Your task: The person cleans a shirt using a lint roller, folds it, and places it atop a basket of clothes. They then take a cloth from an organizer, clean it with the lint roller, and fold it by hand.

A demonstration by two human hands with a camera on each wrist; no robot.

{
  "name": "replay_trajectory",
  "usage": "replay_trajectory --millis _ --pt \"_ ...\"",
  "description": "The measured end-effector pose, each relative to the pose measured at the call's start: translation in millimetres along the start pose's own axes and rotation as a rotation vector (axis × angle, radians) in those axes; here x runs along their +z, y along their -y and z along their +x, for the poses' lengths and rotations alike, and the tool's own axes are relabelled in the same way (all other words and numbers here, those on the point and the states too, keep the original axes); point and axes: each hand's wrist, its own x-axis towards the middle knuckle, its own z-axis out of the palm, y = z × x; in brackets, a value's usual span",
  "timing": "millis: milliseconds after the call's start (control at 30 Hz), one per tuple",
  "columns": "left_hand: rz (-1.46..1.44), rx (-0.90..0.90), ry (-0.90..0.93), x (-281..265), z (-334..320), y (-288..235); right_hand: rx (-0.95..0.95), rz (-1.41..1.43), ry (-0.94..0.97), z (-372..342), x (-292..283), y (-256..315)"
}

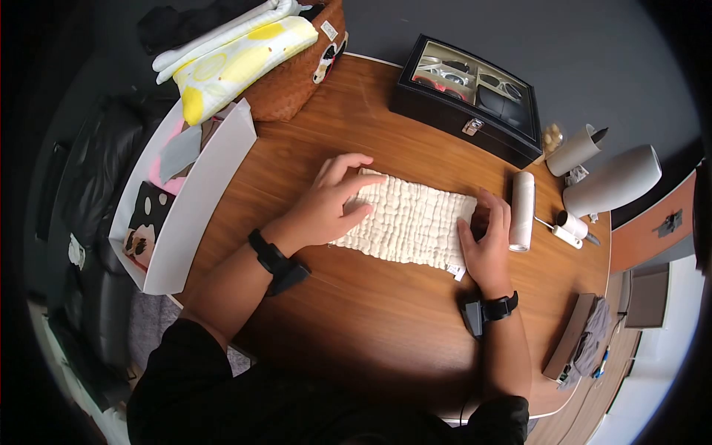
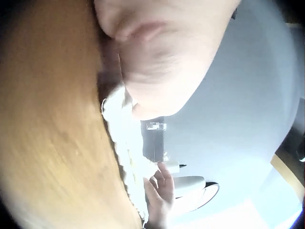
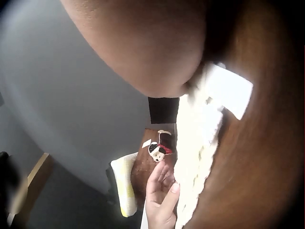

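Note:
A cream crinkled cloth (image 1: 411, 221) lies flat on the wooden table in the head view, with a small white tag (image 1: 456, 272) at its near right corner. My left hand (image 1: 330, 200) rests at the cloth's left end, fingers relaxed and parted. At the right end, my right hand (image 1: 486, 241) touches the edge with thumb on top and fingers beyond it. The right wrist view shows the white tag (image 3: 231, 88) close beside the right hand (image 3: 147, 47). In the left wrist view the cloth (image 2: 125, 143) runs from under the left hand (image 2: 162, 62) towards the right one.
Behind the cloth stands a black glasses case (image 1: 471, 96). At the left are a white box (image 1: 200, 208) of folded fabrics and a brown basket (image 1: 278, 93) with a yellow-white cloth (image 1: 237, 63). A lint roller (image 1: 522, 211) and white cylinders stand right; a small box (image 1: 571, 337) lies front right.

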Motion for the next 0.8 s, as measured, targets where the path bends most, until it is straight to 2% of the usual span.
replay_trajectory --millis 33,100,167,200,233,300,333,400,667,800 --pt "0.047 0.079 0.019 -1 0 -1 -0.003 0.001 0.004 0 0 2" --pt "0.069 0.090 0.062 -1 -1 -6 -0.163 -0.263 -0.088 1 -1 8" --pt "0.164 0.150 0.070 2 1 -17 -0.122 -0.233 -0.015 0 -6 15" --pt "0.164 0.150 0.124 3 1 -21 -0.171 -0.250 0.027 -1 -5 21" --pt "0.161 0.147 0.125 9 0 -23 -0.219 -0.266 0.071 -2 -4 26" --pt "0.194 0.080 0.152 21 -7 -26 -0.193 -0.284 0.148 -5 0 34" --pt "0.272 0.048 0.225 24 -11 -24 -0.193 -0.346 0.251 -6 1 37" --pt "0.315 0.037 0.252 22 -12 -25 -0.218 -0.480 0.422 -11 5 27" --pt "0.395 -0.045 0.234 15 -13 -22 -0.081 -0.568 0.349 -6 -4 13" --pt "0.412 -0.113 0.206 11 -15 -12 -0.013 -0.516 0.284 -6 -1 7"
